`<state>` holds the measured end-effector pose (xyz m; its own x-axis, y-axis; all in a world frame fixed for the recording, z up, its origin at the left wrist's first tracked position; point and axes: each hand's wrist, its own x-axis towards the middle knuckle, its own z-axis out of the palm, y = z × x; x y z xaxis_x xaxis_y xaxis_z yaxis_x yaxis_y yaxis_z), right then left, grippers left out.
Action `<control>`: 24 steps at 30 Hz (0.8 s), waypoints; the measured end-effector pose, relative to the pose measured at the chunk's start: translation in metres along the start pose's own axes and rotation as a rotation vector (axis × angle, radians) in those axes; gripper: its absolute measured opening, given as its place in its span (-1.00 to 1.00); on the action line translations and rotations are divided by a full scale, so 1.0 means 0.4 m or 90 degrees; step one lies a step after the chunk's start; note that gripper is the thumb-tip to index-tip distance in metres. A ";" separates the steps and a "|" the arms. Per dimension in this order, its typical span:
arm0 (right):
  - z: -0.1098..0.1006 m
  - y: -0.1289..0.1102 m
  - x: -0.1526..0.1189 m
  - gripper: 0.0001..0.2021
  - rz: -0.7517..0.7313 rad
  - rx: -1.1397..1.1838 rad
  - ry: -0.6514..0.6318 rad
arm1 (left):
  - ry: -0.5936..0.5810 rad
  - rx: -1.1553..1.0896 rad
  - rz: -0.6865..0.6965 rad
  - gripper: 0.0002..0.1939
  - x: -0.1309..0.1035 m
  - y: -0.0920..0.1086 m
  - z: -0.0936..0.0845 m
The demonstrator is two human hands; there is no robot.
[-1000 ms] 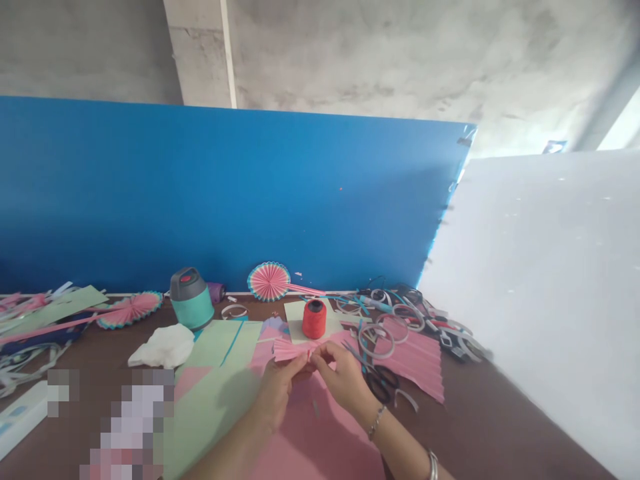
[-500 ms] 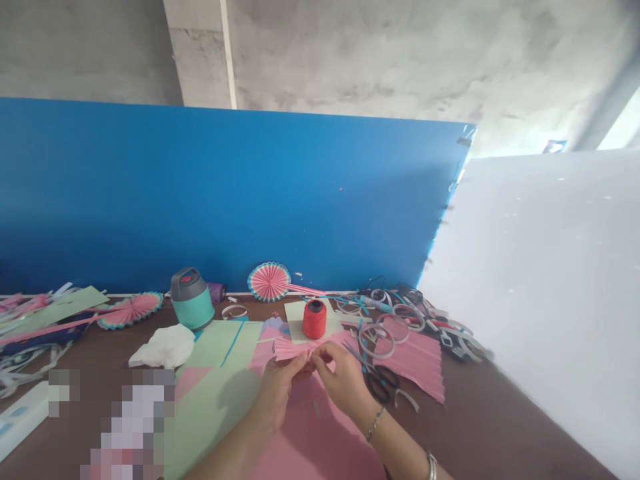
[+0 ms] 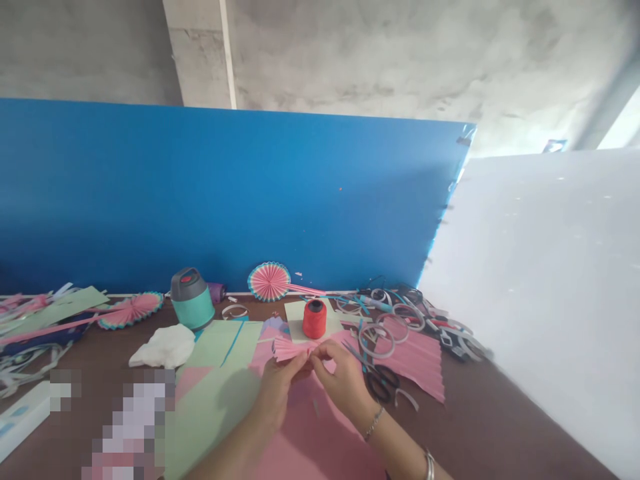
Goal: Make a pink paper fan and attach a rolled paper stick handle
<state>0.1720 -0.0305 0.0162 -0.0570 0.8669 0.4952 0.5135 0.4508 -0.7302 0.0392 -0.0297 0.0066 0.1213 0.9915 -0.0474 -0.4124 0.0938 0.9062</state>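
A strip of pleated pink paper [image 3: 289,348] is pinched at its middle by my left hand [image 3: 280,387], its folds fanning out to the left. My right hand [image 3: 343,380] is closed thumb to finger right beside it, touching the left fingertips. A thin red bit that looks like thread shows between the two hands; its ends are too small to make out. Just behind them a spool of red thread [image 3: 315,321] stands upright on a pale sheet [image 3: 295,312]. Under my hands lie a large pink sheet [image 3: 320,440] and a light green sheet [image 3: 210,400].
Black-handled scissors [image 3: 383,383] lie right of my hands, near pleated pink paper [image 3: 415,360] and rolls of tape [image 3: 377,340]. Finished paper fans [image 3: 269,281] lie at the back. A teal container [image 3: 193,300] and white tissue [image 3: 164,345] stand left. A blue panel [image 3: 225,200] closes the back.
The pleated paper's left end has tilted slightly and its folds show more openly. Both hands keep nearly the same place and grip.
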 end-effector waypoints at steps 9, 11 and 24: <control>0.004 0.001 -0.006 -0.88 -0.016 -0.086 0.008 | -0.005 -0.033 -0.010 -0.63 -0.003 -0.004 0.007; 0.005 0.001 -0.006 -0.87 -0.022 -0.090 0.012 | -0.010 -0.034 -0.006 -0.65 -0.001 -0.008 0.004; 0.001 0.011 -0.001 -0.88 -0.057 -0.021 0.026 | -0.010 -0.035 0.002 -0.67 0.004 -0.011 -0.001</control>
<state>0.1740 -0.0288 0.0129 -0.0691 0.8141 0.5766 0.5364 0.5176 -0.6666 0.0408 -0.0287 0.0022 0.1336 0.9903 -0.0385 -0.4622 0.0966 0.8815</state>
